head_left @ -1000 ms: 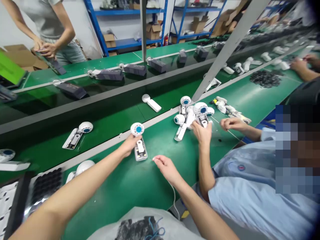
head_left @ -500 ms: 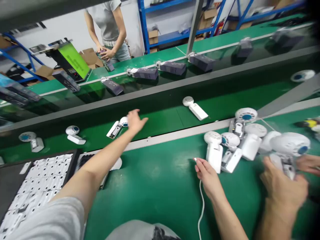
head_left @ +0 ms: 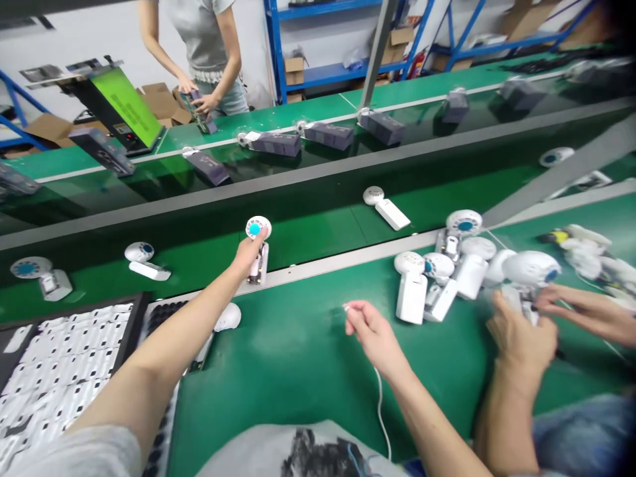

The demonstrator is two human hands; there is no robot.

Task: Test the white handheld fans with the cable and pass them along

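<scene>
My left hand [head_left: 247, 255] is closed on a white round-headed device [head_left: 259, 227] with a blue centre. Its open-backed handle, showing inner parts, hangs below my fingers over the metal edge of the belt. In my right hand [head_left: 373, 336], thumb and finger pinch the small plug end of a white cable [head_left: 380, 411], which trails down toward my lap. Under my left forearm, another white device [head_left: 228, 317] lies on the green table [head_left: 298, 358], partly hidden.
A tray of white covers [head_left: 74, 358] lies at left. More devices sit on the green belt [head_left: 318, 232]. Several devices [head_left: 411, 291] cluster at right, beside a co-worker's hands [head_left: 521, 331] holding one. Across the line, another person [head_left: 203, 53] handles a box; a slanted metal post [head_left: 546, 172] crosses at right.
My left hand has taken hold of the device from the belt and drawn it nearer, turning it head-up. My right hand, with the cable plug, appears further left as the view shifts.
</scene>
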